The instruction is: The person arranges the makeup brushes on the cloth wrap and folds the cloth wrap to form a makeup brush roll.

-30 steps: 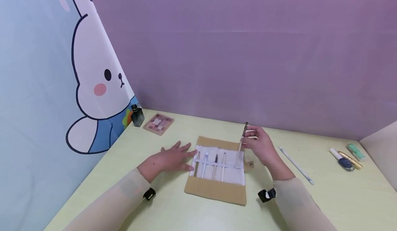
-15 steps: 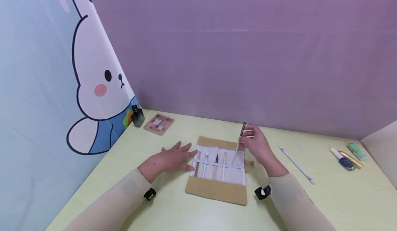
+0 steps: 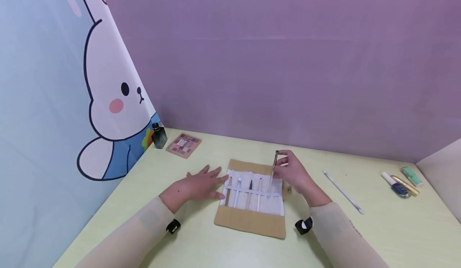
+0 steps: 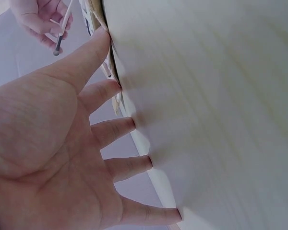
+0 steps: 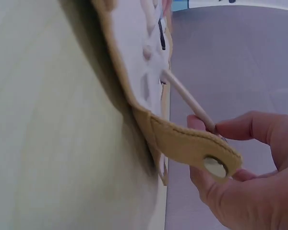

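Dark bottle [image 3: 159, 136] beside pinkish palette [image 3: 184, 145].

Right hand [image 3: 292, 174] pinching a dark-tipped brush [image 3: 271, 180] at a tan roll [image 3: 250, 222], left hand [image 3: 198, 187] spread at its edge, pale desk [image 3: 234, 250]

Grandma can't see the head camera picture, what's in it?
The right hand pinches a makeup brush at an open tan brush roll holding four slender tools. The left hand spreads at its left edge; an eyeshadow palette lies behind.

The brush roll [image 3: 249, 222] is tan with white lining [image 3: 271, 207] — the held brush [image 3: 271, 177] pale, dark-ended — the palette [image 3: 184, 145] pink-checked.
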### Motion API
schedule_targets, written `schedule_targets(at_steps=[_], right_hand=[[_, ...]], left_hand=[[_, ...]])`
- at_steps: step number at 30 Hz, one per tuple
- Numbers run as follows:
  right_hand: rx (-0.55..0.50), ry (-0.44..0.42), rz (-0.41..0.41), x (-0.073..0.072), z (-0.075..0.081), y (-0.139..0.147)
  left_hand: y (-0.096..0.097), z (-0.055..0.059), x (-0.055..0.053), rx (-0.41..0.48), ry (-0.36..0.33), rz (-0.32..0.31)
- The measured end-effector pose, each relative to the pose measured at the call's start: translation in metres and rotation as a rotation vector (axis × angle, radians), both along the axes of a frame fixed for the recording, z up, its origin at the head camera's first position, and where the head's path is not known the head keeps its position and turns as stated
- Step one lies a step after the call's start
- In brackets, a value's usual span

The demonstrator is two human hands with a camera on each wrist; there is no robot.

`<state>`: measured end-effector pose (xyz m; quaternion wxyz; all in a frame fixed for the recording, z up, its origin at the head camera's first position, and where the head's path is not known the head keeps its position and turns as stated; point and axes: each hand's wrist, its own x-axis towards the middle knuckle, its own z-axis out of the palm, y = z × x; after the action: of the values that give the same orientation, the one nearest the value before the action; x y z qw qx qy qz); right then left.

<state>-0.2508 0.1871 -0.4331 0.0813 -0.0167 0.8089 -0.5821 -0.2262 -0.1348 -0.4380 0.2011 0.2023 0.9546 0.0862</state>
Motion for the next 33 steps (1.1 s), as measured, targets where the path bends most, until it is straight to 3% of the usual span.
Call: schedule_targets(at_steps=[4,11,14,33], right_hand=[[0.052,-0.035,0.061,0.003,-0.002,-0.001],[0.203,0.022,0.117,0.004,-0.007,0.000],[0.268,0.048,0.135,0.005,-0.009,0.000],[0.388,0.038,0.191,0.011,-0.010,0.000]], left_hand=[[-0.001,-0.009,-0.004,-0.004,0.010,0.001],[0.000,0.007,0.001,0.006,-0.006,-0.013],[0.000,0.007,0.002,0.007,-0.006,-0.018],[-0.001,0.005,-0.001,-0.020,-0.001,-0.018]])
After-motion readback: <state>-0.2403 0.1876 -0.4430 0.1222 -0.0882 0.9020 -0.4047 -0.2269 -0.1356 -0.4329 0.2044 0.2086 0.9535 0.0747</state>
